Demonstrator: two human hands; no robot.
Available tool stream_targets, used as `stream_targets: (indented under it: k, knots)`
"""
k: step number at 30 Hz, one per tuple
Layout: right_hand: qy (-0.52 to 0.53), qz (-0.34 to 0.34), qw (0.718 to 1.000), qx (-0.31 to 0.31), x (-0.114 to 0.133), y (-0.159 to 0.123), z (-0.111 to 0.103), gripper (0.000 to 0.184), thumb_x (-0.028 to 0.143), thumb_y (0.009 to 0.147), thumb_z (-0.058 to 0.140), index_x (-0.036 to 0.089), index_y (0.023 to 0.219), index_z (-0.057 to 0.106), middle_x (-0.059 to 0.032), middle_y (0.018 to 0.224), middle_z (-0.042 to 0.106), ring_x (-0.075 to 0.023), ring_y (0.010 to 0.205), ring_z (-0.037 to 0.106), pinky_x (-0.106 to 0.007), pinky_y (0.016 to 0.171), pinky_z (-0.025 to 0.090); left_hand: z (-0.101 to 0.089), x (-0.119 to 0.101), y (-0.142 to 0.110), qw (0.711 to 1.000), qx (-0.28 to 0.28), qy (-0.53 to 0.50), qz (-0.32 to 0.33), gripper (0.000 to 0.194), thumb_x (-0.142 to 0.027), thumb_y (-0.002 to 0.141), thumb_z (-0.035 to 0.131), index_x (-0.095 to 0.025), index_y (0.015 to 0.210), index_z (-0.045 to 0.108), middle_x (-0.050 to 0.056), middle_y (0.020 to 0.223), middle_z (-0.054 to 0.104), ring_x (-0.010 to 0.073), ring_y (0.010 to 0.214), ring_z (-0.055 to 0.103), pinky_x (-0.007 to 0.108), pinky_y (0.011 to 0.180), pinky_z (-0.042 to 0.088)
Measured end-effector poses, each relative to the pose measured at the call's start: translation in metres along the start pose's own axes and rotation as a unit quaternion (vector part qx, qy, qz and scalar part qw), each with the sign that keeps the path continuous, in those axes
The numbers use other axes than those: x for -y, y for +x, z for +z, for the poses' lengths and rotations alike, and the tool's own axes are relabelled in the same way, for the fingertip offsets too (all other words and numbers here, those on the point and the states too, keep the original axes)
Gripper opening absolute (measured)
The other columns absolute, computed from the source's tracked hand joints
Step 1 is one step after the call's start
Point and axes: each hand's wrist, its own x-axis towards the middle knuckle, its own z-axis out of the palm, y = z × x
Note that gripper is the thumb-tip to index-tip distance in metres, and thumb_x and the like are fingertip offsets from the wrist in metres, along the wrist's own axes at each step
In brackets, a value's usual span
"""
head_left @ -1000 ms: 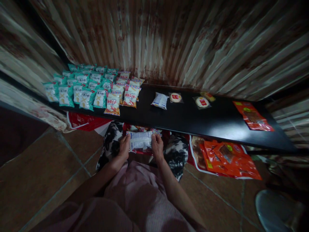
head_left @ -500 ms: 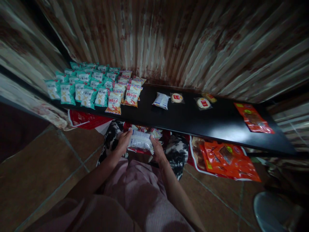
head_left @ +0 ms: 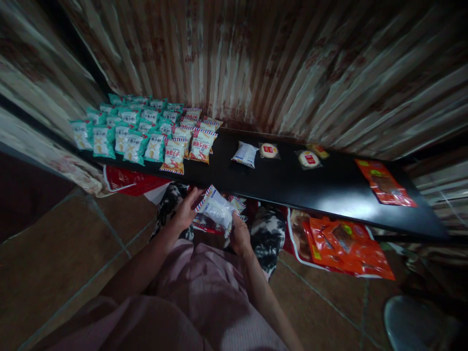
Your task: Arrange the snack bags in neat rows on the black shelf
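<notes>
A snack bag (head_left: pixel 216 208) with striped ends tilts in front of the shelf edge, its pale printed side up. My right hand (head_left: pixel 240 233) grips it by its lower right end. My left hand (head_left: pixel 188 208) is open beside the bag's left end, fingers stretched toward the shelf; whether they touch the bag I cannot tell. Beneath it, more striped bags lie in a red basket (head_left: pixel 210 228) between my knees. On the black shelf (head_left: pixel 278 178), a matching bag (head_left: pixel 244 154) lies pale side up. Orange and white snack bags (head_left: pixel 201 145) stand grouped to its left.
Rows of teal snack bags (head_left: pixel 135 146) fill the shelf's left end. Round packaged snacks (head_left: pixel 309 159) and a red-orange packet (head_left: pixel 385 183) lie toward the right. Below are a basket of orange packets (head_left: pixel 347 246) and another red basket (head_left: pixel 146 181). A curtain (head_left: pixel 256 63) hangs behind.
The snack bag has turned from level to slanted, its left end rising. My left hand has let go of it and its fingers have straightened; my right hand still holds it.
</notes>
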Motion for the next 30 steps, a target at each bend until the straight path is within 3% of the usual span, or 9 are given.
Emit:
stream_targets:
  k: [5,11,18,30]
  knots:
    - [0.022,-0.042,0.999,-0.021,0.007,-0.003,0.010,0.038,0.048,0.074,0.063,0.019,0.099,0.066,-0.0039,0.092,0.074,-0.0197,0.081,0.069,-0.029,0.071,0.055,0.002,0.004,-0.007,0.998,0.043,-0.030,0.029,0.044,-0.053,0.078,0.060,-0.014,0.096,0.068,0.010,0.101,0.069,0.0242,0.103,0.061,0.033,0.088,0.047]
    - [-0.028,-0.092,0.992,-0.078,0.008,-0.010,0.016,0.048,0.055,0.074,0.058,0.014,0.100,0.065,-0.0060,0.091,0.072,-0.0206,0.079,0.067,-0.029,0.068,0.052,0.003,0.017,-0.011,0.994,0.070,0.025,0.075,0.042,-0.042,0.062,0.080,-0.015,0.090,0.066,0.009,0.099,0.068,0.0246,0.102,0.061,0.038,0.091,0.046]
    - [-0.206,-0.157,0.961,-0.102,0.013,-0.032,0.029,0.060,0.066,0.079,0.042,0.013,0.088,0.069,-0.0076,0.078,0.072,-0.0216,0.074,0.063,-0.028,0.062,0.046,0.010,0.034,-0.011,0.989,0.007,0.115,0.093,0.049,-0.048,0.064,0.077,-0.016,0.099,0.064,0.009,0.104,0.068,0.0234,0.096,0.063,0.035,0.086,0.047]
    - [-0.200,-0.127,0.968,-0.087,-0.010,-0.018,0.026,0.054,0.058,0.081,0.043,0.014,0.099,0.067,-0.0100,0.090,0.071,-0.0251,0.085,0.065,-0.031,0.068,0.049,0.022,0.030,-0.014,0.986,-0.077,0.091,0.119,0.049,-0.043,0.061,0.077,-0.021,0.100,0.059,0.005,0.099,0.069,0.0220,0.092,0.064,0.030,0.080,0.049]
